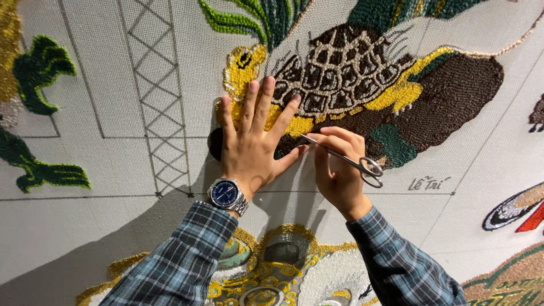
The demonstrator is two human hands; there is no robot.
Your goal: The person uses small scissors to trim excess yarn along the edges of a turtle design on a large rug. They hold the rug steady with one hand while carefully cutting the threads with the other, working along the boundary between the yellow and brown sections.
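Beside the tufted turtle [362,79], green leaves [255,20] above.

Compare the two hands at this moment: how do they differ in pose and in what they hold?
The left hand lies flat with fingers spread on the tufted turtle; the right hand is curled, pinching small silver scissors. The left hand holds nothing, while the right aims the scissor tips toward the left thumb. The left wrist wears a blue-faced watch; the right wrist is bare. Both have blue plaid sleeves.
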